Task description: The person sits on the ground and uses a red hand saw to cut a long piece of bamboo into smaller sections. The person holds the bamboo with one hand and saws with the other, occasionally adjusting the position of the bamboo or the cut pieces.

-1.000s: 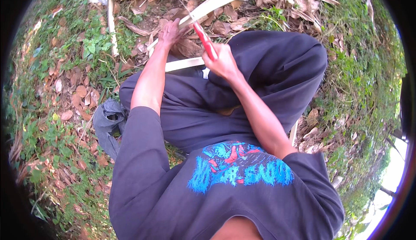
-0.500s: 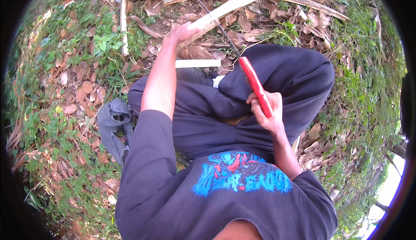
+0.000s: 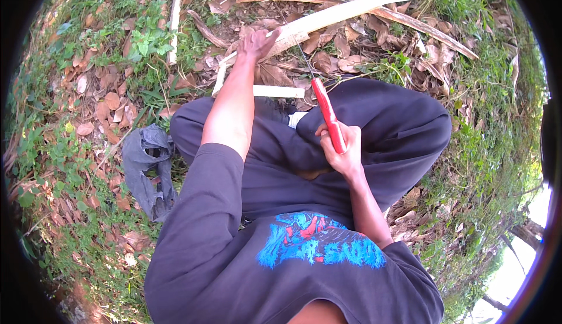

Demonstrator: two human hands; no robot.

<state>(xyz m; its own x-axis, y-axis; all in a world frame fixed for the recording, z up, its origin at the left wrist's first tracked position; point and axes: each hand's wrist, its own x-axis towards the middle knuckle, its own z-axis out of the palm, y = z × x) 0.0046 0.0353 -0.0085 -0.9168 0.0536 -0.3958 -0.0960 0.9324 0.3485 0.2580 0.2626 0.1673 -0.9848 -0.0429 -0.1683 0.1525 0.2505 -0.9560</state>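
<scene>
A long, curved, pale strip of wood or stalk [image 3: 345, 15] slants up and to the right in front of me. My left hand [image 3: 257, 44] is closed around its nearer part. In my right hand [image 3: 342, 151], above my lap, is a long thin-bladed knife [image 3: 329, 116], held by its red handle. Its dark, narrow blade points away and crosses the strip just right of my left hand; whether it cuts in, I cannot tell. By my left wrist a thin pale end [image 3: 220, 80] hangs down. A short pale piece [image 3: 279, 91] lies near my crossed legs.
Beyond the strip lies a brown, split stalk [image 3: 421, 26]. At the upper left a narrow pale stick [image 3: 176, 22] rests on grass and dry leaves. A crumpled dark grey bag or cloth [image 3: 149, 169] is beside my left knee.
The knife handle and my right hand have shifted left, and the blade stands steeper. My left hand and the strip have moved slightly right; a thin pale end now shows beside the left wrist.
</scene>
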